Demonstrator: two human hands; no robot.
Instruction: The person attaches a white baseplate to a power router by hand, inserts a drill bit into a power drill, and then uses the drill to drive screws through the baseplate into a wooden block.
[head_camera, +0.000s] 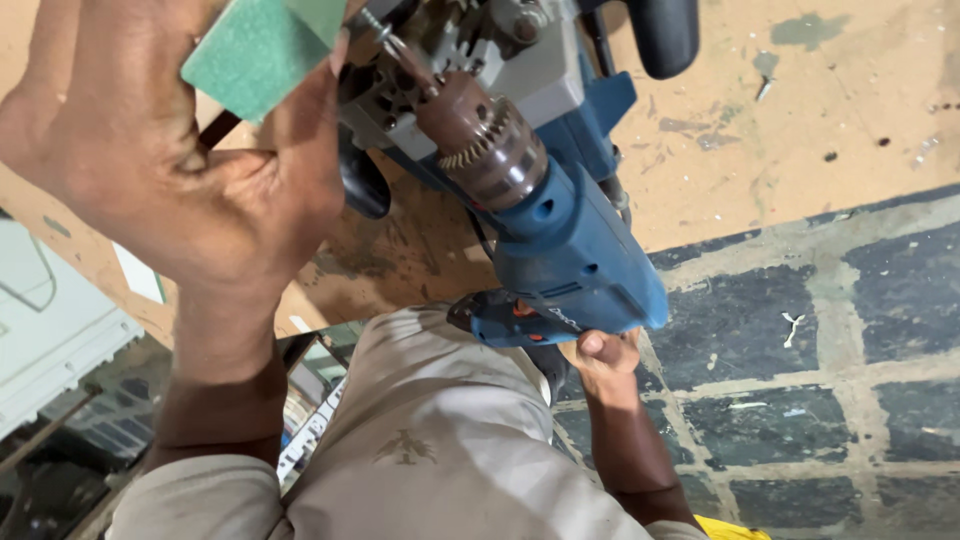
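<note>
My left hand (170, 170) is raised close to the camera and grips a green block (262, 45) between fingers and thumb at the top left. My right hand (600, 358) grips the handle of a blue electric drill (570, 255). The drill points up and away from me; its rusty brown chuck (485, 150) carries a thin bit (385, 38) that meets a grey and blue power tool (545, 80) lying on the workbench. The bit's tip is hidden behind my left hand and the green block.
A worn wooden workbench (780, 130) with paint marks fills the upper right. Below it lies a dark stone floor (800, 380) with pale joints. A black knob (665, 35) of the tool sticks up at the top. White panels (50, 320) stand at the left.
</note>
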